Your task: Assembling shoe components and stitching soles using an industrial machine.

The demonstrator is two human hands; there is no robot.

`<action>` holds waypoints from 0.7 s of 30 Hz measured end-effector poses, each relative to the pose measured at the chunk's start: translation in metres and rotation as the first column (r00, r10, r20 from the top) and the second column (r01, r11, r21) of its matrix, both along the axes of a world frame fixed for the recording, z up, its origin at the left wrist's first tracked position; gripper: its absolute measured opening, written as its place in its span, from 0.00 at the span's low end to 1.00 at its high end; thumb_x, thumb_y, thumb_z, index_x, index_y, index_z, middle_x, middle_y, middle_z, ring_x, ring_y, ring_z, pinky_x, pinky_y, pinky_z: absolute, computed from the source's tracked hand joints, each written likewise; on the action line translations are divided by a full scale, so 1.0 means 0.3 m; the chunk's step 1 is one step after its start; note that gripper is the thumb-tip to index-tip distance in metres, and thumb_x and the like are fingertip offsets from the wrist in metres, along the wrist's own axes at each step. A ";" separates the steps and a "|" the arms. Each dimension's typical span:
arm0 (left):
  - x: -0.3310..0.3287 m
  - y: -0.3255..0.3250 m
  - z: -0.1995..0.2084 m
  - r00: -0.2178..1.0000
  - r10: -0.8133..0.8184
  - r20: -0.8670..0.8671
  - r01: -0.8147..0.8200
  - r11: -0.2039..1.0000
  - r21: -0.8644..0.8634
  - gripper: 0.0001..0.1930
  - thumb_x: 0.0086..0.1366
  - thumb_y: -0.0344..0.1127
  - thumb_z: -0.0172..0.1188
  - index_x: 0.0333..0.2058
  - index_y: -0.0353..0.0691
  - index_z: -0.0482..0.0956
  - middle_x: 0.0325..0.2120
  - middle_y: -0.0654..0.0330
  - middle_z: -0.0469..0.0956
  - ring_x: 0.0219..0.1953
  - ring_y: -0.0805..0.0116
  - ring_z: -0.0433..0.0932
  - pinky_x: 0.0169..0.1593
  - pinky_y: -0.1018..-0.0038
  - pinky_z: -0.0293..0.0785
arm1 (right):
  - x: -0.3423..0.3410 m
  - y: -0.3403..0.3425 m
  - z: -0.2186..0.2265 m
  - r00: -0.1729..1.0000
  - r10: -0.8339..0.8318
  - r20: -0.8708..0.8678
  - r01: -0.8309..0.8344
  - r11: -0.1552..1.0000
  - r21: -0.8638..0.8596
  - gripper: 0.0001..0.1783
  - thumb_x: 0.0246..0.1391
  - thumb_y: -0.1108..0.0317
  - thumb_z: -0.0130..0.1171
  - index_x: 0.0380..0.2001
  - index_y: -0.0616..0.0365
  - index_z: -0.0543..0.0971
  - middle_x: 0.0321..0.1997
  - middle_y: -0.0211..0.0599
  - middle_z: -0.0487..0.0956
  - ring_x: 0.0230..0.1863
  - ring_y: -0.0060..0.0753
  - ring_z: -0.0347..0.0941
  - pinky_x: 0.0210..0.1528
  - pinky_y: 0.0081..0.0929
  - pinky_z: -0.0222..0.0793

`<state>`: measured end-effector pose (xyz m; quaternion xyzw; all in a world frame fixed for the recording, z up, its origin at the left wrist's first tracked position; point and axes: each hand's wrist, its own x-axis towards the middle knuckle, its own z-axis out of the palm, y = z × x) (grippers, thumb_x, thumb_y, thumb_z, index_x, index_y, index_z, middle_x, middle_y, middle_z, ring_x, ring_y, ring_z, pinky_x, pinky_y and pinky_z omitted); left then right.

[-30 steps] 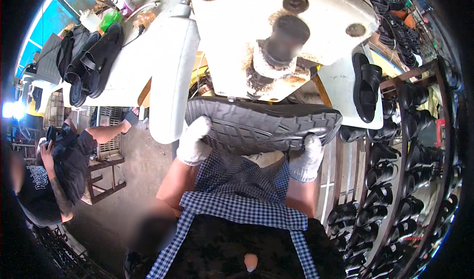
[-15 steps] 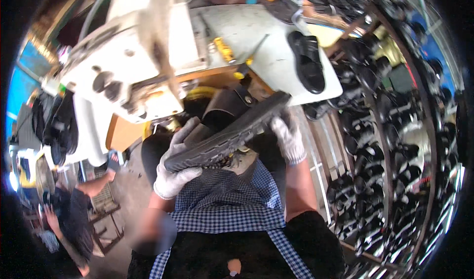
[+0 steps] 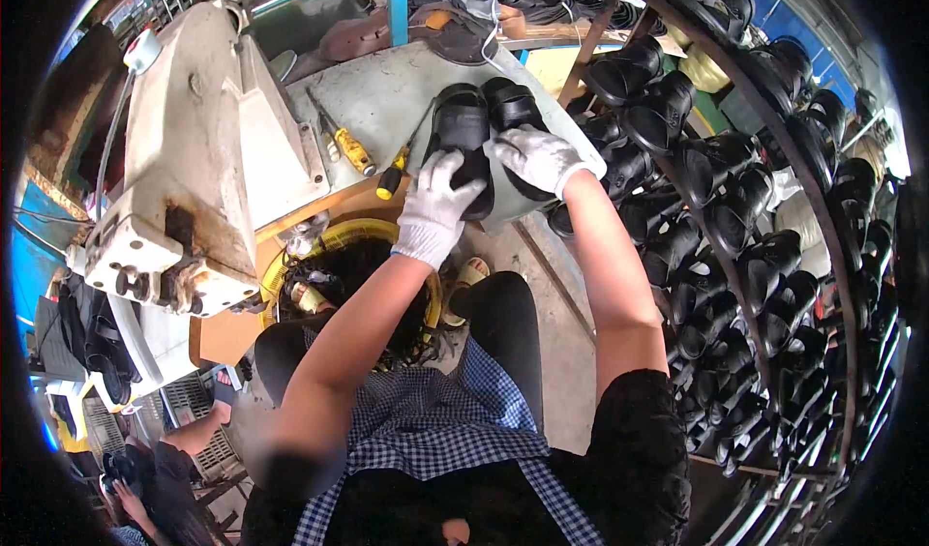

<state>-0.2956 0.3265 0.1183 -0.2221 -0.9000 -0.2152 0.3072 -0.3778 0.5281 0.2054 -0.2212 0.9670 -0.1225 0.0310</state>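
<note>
Two black slide sandals lie side by side on the pale worktable [image 3: 373, 72], each with a wide strap toward the far end. My left hand [image 3: 435, 203], in a white knit glove, grips the near part of the left sandal [image 3: 461, 120], thumb and fingers on its footbed. Gloved as well, my right hand [image 3: 538, 159] is closed over the right sandal [image 3: 513, 106], covering its middle. Left of the sandals lie a yellow-handled screwdriver [image 3: 353, 151] and another tool with a black and yellow handle [image 3: 392, 178].
A cream sewing-machine-like machine [image 3: 184, 159] stands at left. Below the table sits a yellow basket [image 3: 434, 304] of black scraps. Racks of black sandals [image 3: 735, 207] fill the right side. Another person [image 3: 184, 459] sits at lower left. Black material [image 3: 542, 4] is piled at the back.
The sandal held sole-out above my lap is now on the table beside the other one. Both hands have moved forward onto the pair, and the view has shifted.
</note>
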 end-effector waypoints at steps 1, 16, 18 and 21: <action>-0.021 0.004 0.003 1.000 -0.005 0.008 0.004 0.999 0.048 0.24 0.43 0.25 0.66 0.42 0.55 0.81 0.58 0.53 0.63 0.61 0.49 0.62 0.62 0.62 0.64 | 0.006 -0.001 -0.003 0.994 0.045 0.104 -0.033 0.993 -0.113 0.36 0.53 0.40 0.53 0.59 0.51 0.69 0.62 0.49 0.68 0.64 0.49 0.63 0.63 0.38 0.60; -0.007 -0.258 0.010 0.712 0.281 0.643 -0.547 0.797 0.257 0.24 0.61 0.59 0.55 0.44 0.44 0.74 0.29 0.56 0.81 0.29 0.61 0.81 0.32 0.66 0.76 | 0.218 -0.052 -0.190 0.891 -0.256 -0.376 0.118 0.928 -0.352 0.21 0.39 0.66 0.65 0.41 0.48 0.77 0.39 0.43 0.78 0.35 0.50 0.78 0.38 0.41 0.74; 0.017 -0.221 0.048 0.647 -0.049 0.761 -0.568 0.635 0.524 0.22 0.61 0.55 0.58 0.43 0.43 0.74 0.27 0.59 0.81 0.25 0.67 0.80 0.28 0.71 0.75 | 0.330 -0.006 -0.211 0.864 -0.272 -0.423 0.076 0.902 -0.425 0.21 0.36 0.71 0.63 0.40 0.53 0.76 0.37 0.43 0.79 0.36 0.52 0.77 0.38 0.41 0.73; -0.012 -0.226 0.009 0.619 -0.262 0.740 -0.557 0.518 0.649 0.19 0.60 0.49 0.61 0.43 0.42 0.74 0.25 0.62 0.80 0.20 0.76 0.75 0.23 0.79 0.72 | 0.537 0.111 -0.269 0.815 -0.363 -0.452 0.123 0.870 -0.477 0.19 0.36 0.72 0.63 0.37 0.53 0.77 0.37 0.42 0.79 0.33 0.51 0.77 0.34 0.40 0.74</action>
